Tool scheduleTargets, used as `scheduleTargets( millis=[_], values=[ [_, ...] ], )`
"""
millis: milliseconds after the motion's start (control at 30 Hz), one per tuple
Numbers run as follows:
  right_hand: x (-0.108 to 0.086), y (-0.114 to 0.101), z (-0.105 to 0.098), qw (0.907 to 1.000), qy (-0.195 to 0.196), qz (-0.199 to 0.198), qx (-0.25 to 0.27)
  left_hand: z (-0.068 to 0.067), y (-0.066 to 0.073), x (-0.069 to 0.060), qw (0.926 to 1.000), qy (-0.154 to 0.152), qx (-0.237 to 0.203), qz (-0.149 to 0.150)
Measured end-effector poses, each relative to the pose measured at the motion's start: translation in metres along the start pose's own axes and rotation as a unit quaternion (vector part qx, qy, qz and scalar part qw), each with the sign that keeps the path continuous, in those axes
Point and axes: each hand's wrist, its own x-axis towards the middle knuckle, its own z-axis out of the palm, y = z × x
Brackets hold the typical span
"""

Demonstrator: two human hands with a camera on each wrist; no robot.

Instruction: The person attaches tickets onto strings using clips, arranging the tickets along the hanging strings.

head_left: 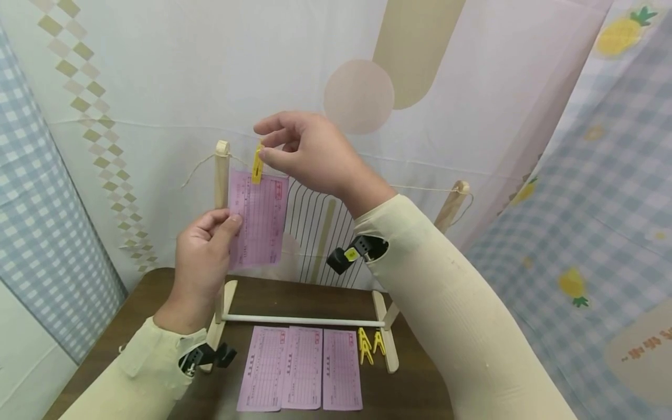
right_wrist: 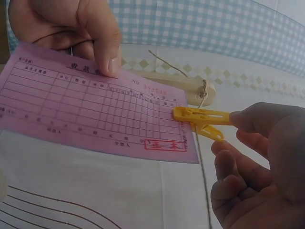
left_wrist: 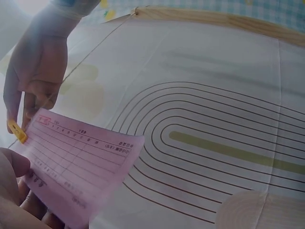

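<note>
My left hand pinches the left edge of a pink receipt slip between thumb and fingers. The slip hangs upright at the string, close to the left wooden post. A yellow clothespin bites the slip's top edge at the string, its legs spread apart. At the clothespin's upper end is my right hand: the thumb tip touches one leg, while the fingers lie loosely apart near the other leg. In the left wrist view, the slip partly covers the left fingers.
Three more pink slips lie side by side on the brown table. Several yellow clothespins lie to their right. A white rod joins the feet of the rack, whose right post stands behind my right arm. Patterned curtains enclose the table.
</note>
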Motion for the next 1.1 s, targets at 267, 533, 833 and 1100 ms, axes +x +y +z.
scheduleTargets(
  millis=[267, 533, 833, 1100],
  values=[
    [-0.01, 0.006, -0.003, 0.9998, 0.02, 0.0, 0.003, -0.001, 0.0, -0.005, 0.9994, -0.034, 0.012, -0.003],
    [-0.036, 0.026, 0.011, 0.9744, 0.117, -0.166, -0.097, -0.008, -0.005, -0.012, 0.9945, -0.097, -0.039, -0.01],
    [-0.075, 0.055, 0.039, 0.9245, 0.166, -0.29, -0.183, -0.02, -0.016, -0.021, 0.9879, -0.147, -0.049, 0.002],
    [-0.108, 0.078, 0.052, 0.9218, 0.189, -0.284, -0.183, -0.029, -0.029, -0.029, 0.9853, -0.165, -0.044, -0.003]
  ],
)
